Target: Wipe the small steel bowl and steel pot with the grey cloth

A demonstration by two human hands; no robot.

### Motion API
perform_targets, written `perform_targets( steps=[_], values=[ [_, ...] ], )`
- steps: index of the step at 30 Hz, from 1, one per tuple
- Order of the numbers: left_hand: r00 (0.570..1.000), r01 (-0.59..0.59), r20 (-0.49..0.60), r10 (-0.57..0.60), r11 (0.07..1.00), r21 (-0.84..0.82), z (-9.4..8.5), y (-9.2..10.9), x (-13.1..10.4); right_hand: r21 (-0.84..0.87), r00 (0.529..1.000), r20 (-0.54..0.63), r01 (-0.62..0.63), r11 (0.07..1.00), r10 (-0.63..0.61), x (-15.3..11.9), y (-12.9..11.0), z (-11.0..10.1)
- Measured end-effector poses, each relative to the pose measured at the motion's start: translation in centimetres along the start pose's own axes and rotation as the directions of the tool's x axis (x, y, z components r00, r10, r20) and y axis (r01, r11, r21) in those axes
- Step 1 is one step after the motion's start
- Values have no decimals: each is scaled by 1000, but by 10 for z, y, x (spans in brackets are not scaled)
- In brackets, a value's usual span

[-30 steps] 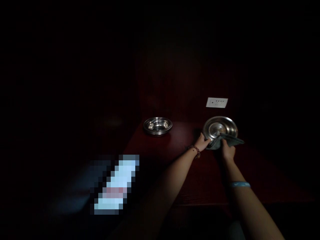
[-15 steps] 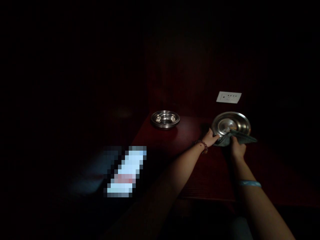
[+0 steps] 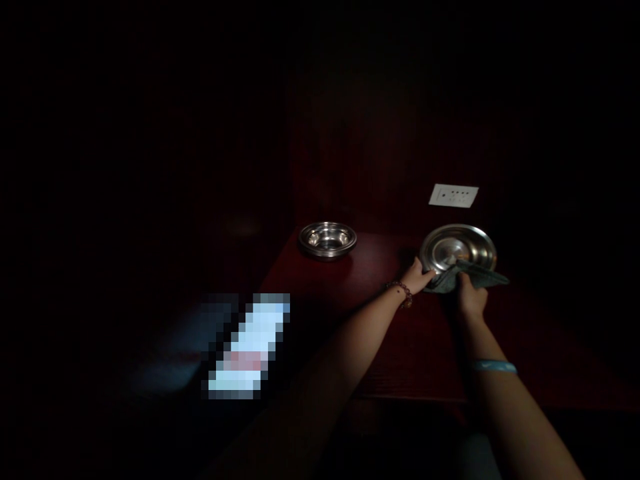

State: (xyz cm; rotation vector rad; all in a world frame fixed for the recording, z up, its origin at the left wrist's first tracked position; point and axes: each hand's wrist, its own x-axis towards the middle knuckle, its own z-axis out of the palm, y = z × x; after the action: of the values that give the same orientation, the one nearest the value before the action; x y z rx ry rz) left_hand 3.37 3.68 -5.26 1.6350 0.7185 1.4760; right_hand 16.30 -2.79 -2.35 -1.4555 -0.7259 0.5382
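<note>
A shiny metal basin (image 3: pixel 480 247) is tilted toward me above the right side of the dark red table. My left hand (image 3: pixel 417 276), with a beaded bracelet at the wrist, grips the basin's left rim. A dark green cloth (image 3: pixel 483 275) lies over the basin's near rim. My right hand (image 3: pixel 471 297) is closed on that cloth, its thumb on top and its other fingers largely hidden beneath. Farther left, a stack of metal bowls (image 3: pixel 327 241) rests on the table, apart from both hands.
The dark red table (image 3: pixel 400 360) runs back to a wall with a white socket plate (image 3: pixel 453 196) behind the basin. At lower left glows a pixelated bright screen (image 3: pixel 250 347). Everything around is very dark.
The whole view has shifted slightly, so things appear a little farther left. Both hands keep their hold on the basin and the cloth.
</note>
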Motion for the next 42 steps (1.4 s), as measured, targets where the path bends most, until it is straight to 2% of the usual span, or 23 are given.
perform_targets(
  steps=[4, 15, 19, 26, 33, 42],
  values=[
    [1000, 14, 9, -14, 1000, 9, 0, 0, -1, -27, 1000, 8, 14, 1000, -14, 0, 0, -1],
    [999, 43, 4, -44, 990, 132, 0, 19, -6, 13, 1000, 5, -3, 1000, 3, 7, 8, 2],
    [995, 94, 9, -95, 988, 124, -2, 23, -7, -20, 1000, -12, -9, 1000, 8, 9, 8, 3],
    [995, 98, -33, -96, 993, 70, -3, 31, -3, -55, 999, 38, -9, 998, 11, 3, -6, 1],
    [993, 114, -32, -111, 986, 121, -5, 35, 1, -88, 999, 39, -11, 996, 15, -3, -21, 0],
    [987, 162, -39, -157, 974, 160, -7, 35, 3, -89, 999, 36, -35, 995, 39, -4, -26, -1]
  ],
)
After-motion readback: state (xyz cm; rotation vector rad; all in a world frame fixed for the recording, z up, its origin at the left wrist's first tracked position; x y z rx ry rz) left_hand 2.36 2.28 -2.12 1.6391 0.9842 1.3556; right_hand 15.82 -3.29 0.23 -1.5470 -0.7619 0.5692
